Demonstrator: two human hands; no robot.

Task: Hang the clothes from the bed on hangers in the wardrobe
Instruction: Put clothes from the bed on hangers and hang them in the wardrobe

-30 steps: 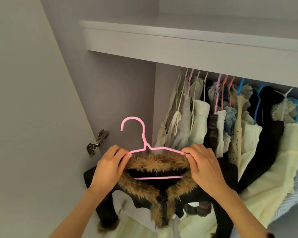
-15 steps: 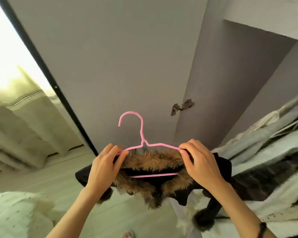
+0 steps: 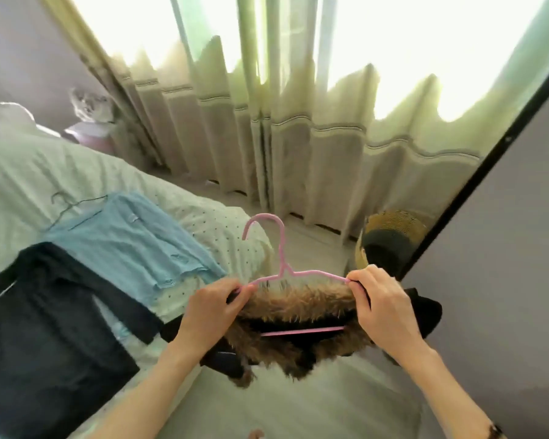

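Both hands held a pink hanger [image 3: 282, 274] out in front of the person, hook upright, with a black garment trimmed in brown fur [image 3: 298, 307] draped over it. The left hand [image 3: 210, 315] pinched the hanger's left shoulder between thumb and curled fingers, gathering the dark cloth there. The right hand [image 3: 384, 308] gripped the right shoulder the same way, fingers folded over the fur collar and the wire. The hanger's lower bar showed pink across the dark lining, and fur hung below it in a ragged fringe.

To the left lay the bed [image 3: 29, 172], its pale dotted cover bearing a light blue top [image 3: 130, 239] and, nearer the person, a dark garment [image 3: 45, 318] spread flat and overlapping the blue one's edge. A thin dark wire hanger [image 3: 73, 204] lay just beside the blue top's upper end, perhaps tucked partly under it; the blur made that hard to settle.

Beyond stood pale curtains [image 3: 298, 137] against a bright window, a woven basket [image 3: 390, 239] on the floor near them, and the grey wardrobe door [image 3: 504, 264] at right
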